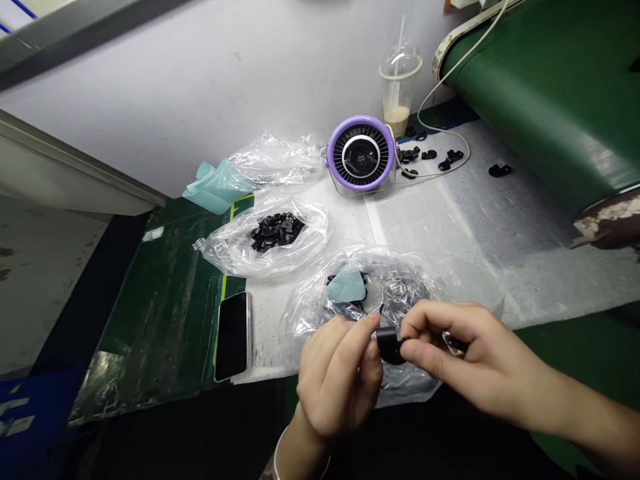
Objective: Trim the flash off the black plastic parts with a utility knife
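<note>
Between my two hands is a small black plastic part [388, 341], held above the near plastic bag. My left hand [340, 373] grips its left side with the fingers closed. My right hand [460, 353] pinches at its right end, thumb against forefinger; what lies inside the pinch is too small to make out. Below them the clear plastic bag [310, 313] lies spread, with black parts and a light-blue piece [346, 283] in it. Farther back, another open clear bag [230, 250] holds a heap of small black parts [277, 231].
A purple fan [361, 153] stands at the back, beside a plastic cup [399, 93] with a straw. Loose black parts [429, 155] and a pale cable [443, 175] lie to its right. A phone [233, 337] rests at left; a green conveyor [550, 87] occupies the right.
</note>
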Motion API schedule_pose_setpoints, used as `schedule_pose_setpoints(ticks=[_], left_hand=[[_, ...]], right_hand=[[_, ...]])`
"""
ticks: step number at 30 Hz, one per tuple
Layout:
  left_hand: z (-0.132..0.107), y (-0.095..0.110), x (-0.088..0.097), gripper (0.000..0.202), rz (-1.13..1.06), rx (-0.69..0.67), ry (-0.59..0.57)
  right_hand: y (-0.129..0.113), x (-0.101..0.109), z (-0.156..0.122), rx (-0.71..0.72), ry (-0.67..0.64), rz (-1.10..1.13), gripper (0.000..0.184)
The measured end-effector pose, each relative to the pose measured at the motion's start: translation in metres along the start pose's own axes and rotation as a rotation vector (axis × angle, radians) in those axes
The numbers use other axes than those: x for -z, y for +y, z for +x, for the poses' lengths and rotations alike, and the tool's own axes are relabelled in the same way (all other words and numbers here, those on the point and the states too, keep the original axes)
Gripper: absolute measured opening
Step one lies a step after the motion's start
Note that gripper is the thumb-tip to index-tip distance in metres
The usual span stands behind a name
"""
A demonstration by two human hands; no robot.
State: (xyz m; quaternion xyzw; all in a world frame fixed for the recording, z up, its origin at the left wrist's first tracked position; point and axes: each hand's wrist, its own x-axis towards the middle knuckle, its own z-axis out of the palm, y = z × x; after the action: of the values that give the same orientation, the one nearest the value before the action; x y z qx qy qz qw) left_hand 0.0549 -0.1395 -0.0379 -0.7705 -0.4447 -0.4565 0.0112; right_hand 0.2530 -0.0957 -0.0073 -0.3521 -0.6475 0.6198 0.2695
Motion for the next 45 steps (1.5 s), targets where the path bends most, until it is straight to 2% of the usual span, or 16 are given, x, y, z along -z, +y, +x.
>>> schedule_pose_setpoints(ticks=[4, 11, 15, 18, 25, 29, 33, 36, 38, 41, 43, 45], left_hand=[[-0.003, -0.004, 0.0, 0.03, 0.061, -0.084, -0.006], [-0.001, 0.0, 0.004, 0.018, -0.037, -0.037, 0.0], [-0.002, 0.001, 0.004, 0.018, -0.199, 0.077, -0.028], [-0.003, 0.002, 0.003, 0.015, -0.358, 0.175, -0.007], [-0.012, 0.009, 0.0, 0.016, -0.824, 0.549, 0.009], [-0.015, 0.011, -0.002, 0.015, -1.065, 0.677, 0.027], [-0.012, 0.013, -0.002, 0.009, -1.233, 0.884, 0.054], [-0.009, 0.013, -0.002, 0.011, -1.335, 0.996, 0.01], [-0.009, 0.012, 0.0, 0.016, -1.361, 1.01, -0.019], [-0.01, 0.008, 0.002, 0.018, -1.406, 0.952, -0.059], [-0.011, 0.004, 0.002, 0.015, -1.485, 0.954, -0.099], [-0.012, 0.0, 0.0, 0.007, -1.61, 1.012, -0.138]], right_hand=[[-0.001, 0.0, -0.002, -0.008, -0.03, -0.074, 0.017], [-0.005, 0.004, 0.0, 0.082, -0.082, -0.299, 0.02], [-0.005, 0.003, -0.003, 0.254, -0.016, -0.507, 0.02], [-0.003, -0.001, -0.006, 0.412, 0.075, -0.65, 0.022], [0.0, -0.007, -0.002, 0.708, 0.226, -0.974, 0.022], [0.001, -0.01, -0.003, 0.764, 0.287, -1.04, 0.023], [0.003, -0.012, -0.005, 0.795, 0.258, -1.04, 0.024], [0.006, -0.011, -0.004, 0.817, 0.244, -1.024, 0.025], [0.009, -0.011, -0.002, 0.807, 0.25, -1.006, 0.026], [0.013, -0.009, 0.001, 0.795, 0.262, -0.992, 0.027], [0.014, -0.008, 0.003, 0.828, 0.263, -1.003, 0.025], [0.015, -0.007, 0.004, 0.896, 0.258, -1.025, 0.024]])
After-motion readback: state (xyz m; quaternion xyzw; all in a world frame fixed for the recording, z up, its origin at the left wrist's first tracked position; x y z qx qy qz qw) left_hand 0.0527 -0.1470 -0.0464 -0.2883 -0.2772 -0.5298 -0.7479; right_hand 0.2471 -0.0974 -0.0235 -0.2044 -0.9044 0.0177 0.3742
